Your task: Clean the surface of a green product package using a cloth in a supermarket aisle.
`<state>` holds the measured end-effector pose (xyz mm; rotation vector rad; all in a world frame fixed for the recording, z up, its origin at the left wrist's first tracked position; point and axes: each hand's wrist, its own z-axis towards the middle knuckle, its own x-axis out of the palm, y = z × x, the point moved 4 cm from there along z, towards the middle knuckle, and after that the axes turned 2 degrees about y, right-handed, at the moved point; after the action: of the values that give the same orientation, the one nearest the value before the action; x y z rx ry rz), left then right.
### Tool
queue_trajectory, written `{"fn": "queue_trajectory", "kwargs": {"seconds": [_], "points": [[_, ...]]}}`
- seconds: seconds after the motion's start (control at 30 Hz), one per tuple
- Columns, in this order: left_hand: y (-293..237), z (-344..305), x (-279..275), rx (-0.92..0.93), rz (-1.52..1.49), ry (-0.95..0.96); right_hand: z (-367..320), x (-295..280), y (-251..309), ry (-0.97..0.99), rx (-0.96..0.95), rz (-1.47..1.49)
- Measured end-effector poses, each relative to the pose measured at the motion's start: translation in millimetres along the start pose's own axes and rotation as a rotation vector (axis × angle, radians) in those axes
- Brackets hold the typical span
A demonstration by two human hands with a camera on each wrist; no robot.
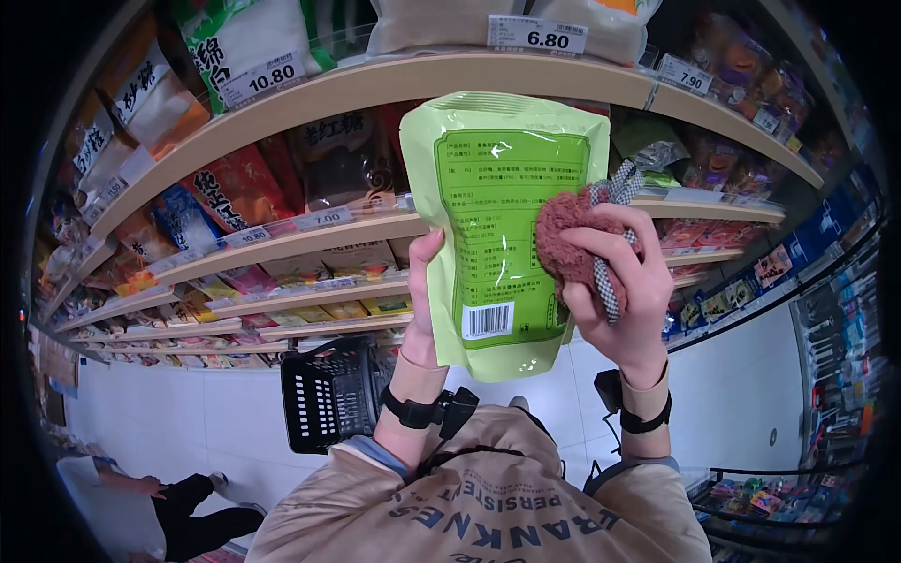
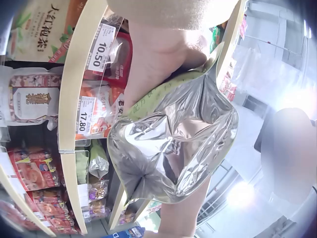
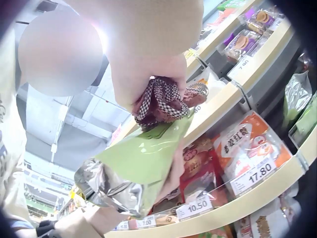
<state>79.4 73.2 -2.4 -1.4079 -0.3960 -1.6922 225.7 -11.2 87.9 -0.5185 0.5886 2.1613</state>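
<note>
The glossy light-green plastic stand-up pouch (image 1: pixel 488 188), silver-gusseted, is held upright before the curved wooden shelves (image 1: pixel 282 246). The left hand (image 1: pixel 422 291) pinches its lower left edge. The right hand (image 1: pixel 624 300) curls around a fuzzy brown cloth with checked trim (image 1: pixel 563 235), pressing it against the pouch's right edge. White floor (image 1: pixel 188 422) lies open below.

We've got the head cam above left hand (image 1: pixel 422 305) and right hand (image 1: pixel 627 293), wrist cams close beneath looking up; all share the pouch (image 1: pixel 488 178).

Your right hand (image 3: pixel 148 67) grips a checkered cloth (image 3: pixel 161 101) against the green pouch (image 3: pixel 143 156), centre frame. Stocked shelves (image 3: pixel 262 191) fill the right.
</note>
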Motion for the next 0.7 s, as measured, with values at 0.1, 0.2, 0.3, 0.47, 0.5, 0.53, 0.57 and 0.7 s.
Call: {"fn": "queue_trajectory", "kwargs": {"seconds": [0.1, 0.2, 0.3, 0.47, 0.5, 0.53, 0.57, 0.7], "points": [[2.8, 0.2, -3.7, -0.005, -0.013, 0.04, 10.8, 14.0, 23.1, 0.09, -0.064, 0.053], [-0.2, -4.4, -5.7, -0.043, -0.142, 0.123, 11.2, 34.7, 44.1, 0.16, -0.184, 0.154], [-3.8, -8.5, -2.1, -0.065, -0.159, 0.132, 3.8, 38.7, 52.1, 0.262, -0.287, 0.184], [-6.1, -10.1, -5.7, -0.031, 0.108, 0.026, 16.6, 20.1, 32.0, 0.31, -0.239, 0.113], [-8.4, -10.6, -5.0, -0.02, 0.15, 0.017, 23.8, 11.7, 28.1, 0.226, -0.229, 0.063], [-10.9, -11.2, -4.6, -0.009, 0.192, 0.008, 29.3, 3.6, 22.9, 0.142, -0.219, 0.014], [-12.1, -12.0, -7.0, -0.004, 0.193, 0.011, 29.9, -1.4, 11.9, 0.097, -0.176, -0.039], [-10.3, -16.8, -14.4, -0.08, 0.066, 0.118, 49.1, -11.0, -1.3, -0.084, -0.04, -0.077]]}}
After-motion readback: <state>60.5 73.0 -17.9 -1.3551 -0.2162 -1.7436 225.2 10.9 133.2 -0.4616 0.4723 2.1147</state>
